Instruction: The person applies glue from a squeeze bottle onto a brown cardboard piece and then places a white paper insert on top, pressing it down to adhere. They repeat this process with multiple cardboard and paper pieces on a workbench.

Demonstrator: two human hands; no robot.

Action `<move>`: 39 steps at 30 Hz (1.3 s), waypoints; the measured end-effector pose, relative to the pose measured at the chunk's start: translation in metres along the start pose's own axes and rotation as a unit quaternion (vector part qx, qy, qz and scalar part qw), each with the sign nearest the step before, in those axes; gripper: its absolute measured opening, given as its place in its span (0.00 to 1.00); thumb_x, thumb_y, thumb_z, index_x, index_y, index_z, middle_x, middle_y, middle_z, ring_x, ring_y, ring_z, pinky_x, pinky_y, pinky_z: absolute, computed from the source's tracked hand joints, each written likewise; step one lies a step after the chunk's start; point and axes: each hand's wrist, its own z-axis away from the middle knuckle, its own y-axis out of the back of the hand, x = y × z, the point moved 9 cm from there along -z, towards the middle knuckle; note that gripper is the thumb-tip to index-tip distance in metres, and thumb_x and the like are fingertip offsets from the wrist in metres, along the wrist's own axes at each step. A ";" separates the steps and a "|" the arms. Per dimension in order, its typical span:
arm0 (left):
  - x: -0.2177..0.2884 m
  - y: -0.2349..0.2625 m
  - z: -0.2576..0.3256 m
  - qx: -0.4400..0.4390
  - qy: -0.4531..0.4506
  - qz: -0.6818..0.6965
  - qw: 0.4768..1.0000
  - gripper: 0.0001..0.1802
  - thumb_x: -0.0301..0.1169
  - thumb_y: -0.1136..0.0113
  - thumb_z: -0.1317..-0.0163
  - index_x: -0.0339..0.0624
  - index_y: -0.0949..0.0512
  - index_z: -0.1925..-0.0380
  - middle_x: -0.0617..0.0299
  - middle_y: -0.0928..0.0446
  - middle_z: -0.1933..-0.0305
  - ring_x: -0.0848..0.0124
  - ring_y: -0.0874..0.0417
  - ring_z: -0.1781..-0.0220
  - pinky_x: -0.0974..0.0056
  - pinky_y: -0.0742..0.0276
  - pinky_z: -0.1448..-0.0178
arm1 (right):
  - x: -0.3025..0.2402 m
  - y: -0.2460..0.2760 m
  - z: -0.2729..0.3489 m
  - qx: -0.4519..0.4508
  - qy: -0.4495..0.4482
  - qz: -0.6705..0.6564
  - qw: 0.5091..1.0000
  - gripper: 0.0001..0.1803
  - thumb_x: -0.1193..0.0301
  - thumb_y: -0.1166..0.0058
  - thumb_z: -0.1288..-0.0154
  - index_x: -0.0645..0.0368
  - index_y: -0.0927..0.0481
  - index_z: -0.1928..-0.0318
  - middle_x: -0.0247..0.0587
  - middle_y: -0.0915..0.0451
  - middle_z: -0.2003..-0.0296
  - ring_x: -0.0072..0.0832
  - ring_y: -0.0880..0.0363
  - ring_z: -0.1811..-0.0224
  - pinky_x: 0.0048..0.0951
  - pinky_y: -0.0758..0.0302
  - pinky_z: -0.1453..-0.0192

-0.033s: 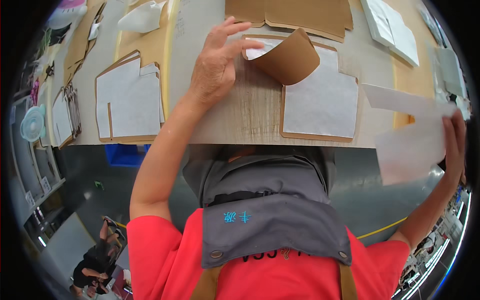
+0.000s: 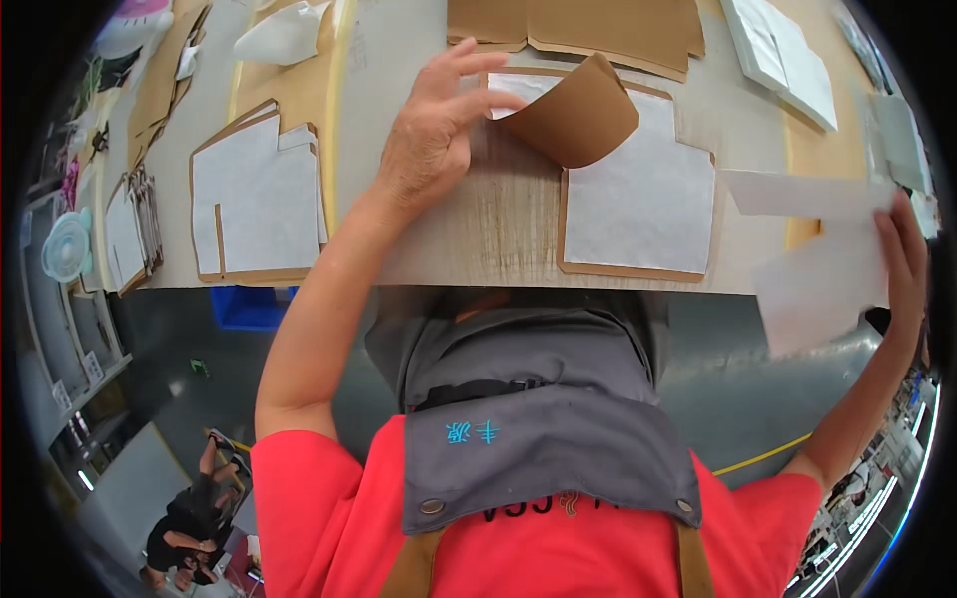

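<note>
Over the far middle of the table, my left hand [image 2: 424,140] has its fingers stretched out and apart. Its fingertips reach the left end of a brown sheet with a white face, and I cannot tell whether they press on it. A brown flap [image 2: 578,115] curls up just right of those fingers. Below the flap lies a white notched sheet [image 2: 638,219] with brown edges showing round it. Out at the far right, my right hand [image 2: 902,254] grips a thin white cut-out sheet [image 2: 817,289], held up and slightly blurred; part of the hand is at the dark rim.
Brown cut pieces [image 2: 608,30] lie at the table's far side. A white stack [image 2: 778,60] sits at the back right. To the left are more white-and-brown pieces [image 2: 254,199] and a small light-blue fan [image 2: 66,246]. A blue bin [image 2: 249,309] stands beneath the table edge.
My right hand and the white sheet have risen slightly, away from me. My left hand has barely shifted, its fingertips a touch closer to the brown sheet.
</note>
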 end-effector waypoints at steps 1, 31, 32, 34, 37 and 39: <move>0.003 -0.001 0.005 -0.025 -0.017 -0.015 0.999 0.30 0.09 0.55 0.52 0.52 0.13 0.60 0.62 0.24 0.36 0.53 0.36 0.24 0.51 0.39 0.23 | 0.002 -0.027 -0.019 -0.089 0.014 0.032 0.995 0.11 0.72 0.48 0.25 0.65 0.23 0.49 0.30 0.22 0.57 0.14 0.28 0.54 0.17 0.32 0.46; 0.028 0.003 0.043 -0.047 0.031 -0.027 0.998 0.22 0.11 0.48 0.41 0.42 0.17 0.51 0.53 0.25 0.38 0.52 0.27 0.31 0.54 0.28 0.30 | -0.082 -0.270 -0.029 -0.248 0.134 0.011 0.959 0.18 0.67 0.28 0.46 0.60 0.24 0.62 0.36 0.24 0.68 0.29 0.25 0.61 0.33 0.29 0.59; 0.024 0.011 0.049 -0.020 0.047 -0.022 0.998 0.22 0.12 0.48 0.41 0.42 0.17 0.50 0.53 0.24 0.38 0.52 0.27 0.31 0.54 0.28 0.30 | -0.083 -0.274 -0.025 -0.275 0.088 0.013 0.957 0.18 0.68 0.28 0.47 0.60 0.24 0.62 0.36 0.24 0.67 0.29 0.26 0.61 0.32 0.29 0.59; 0.015 0.021 0.059 0.038 0.078 -0.011 0.996 0.21 0.13 0.46 0.40 0.42 0.18 0.49 0.53 0.24 0.38 0.52 0.26 0.32 0.54 0.29 0.29 | -0.087 -0.279 -0.012 -0.329 -0.002 0.023 0.944 0.18 0.69 0.28 0.48 0.60 0.23 0.62 0.37 0.24 0.66 0.30 0.26 0.61 0.32 0.29 0.58; 0.016 0.023 0.060 0.075 0.079 -0.004 0.994 0.21 0.20 0.40 0.39 0.43 0.21 0.44 0.52 0.24 0.39 0.52 0.25 0.33 0.54 0.28 0.30 | -0.065 -0.275 -0.008 -0.321 0.103 0.066 0.939 0.22 0.72 0.28 0.52 0.59 0.24 0.57 0.37 0.25 0.61 0.31 0.26 0.57 0.31 0.29 0.54; 0.012 0.031 0.063 0.099 0.088 0.014 0.991 0.23 0.24 0.35 0.39 0.44 0.23 0.42 0.51 0.24 0.39 0.52 0.25 0.33 0.54 0.28 0.30 | -0.073 -0.278 0.008 -0.298 0.143 0.020 0.943 0.25 0.73 0.28 0.54 0.59 0.24 0.54 0.37 0.26 0.60 0.32 0.27 0.55 0.32 0.29 0.52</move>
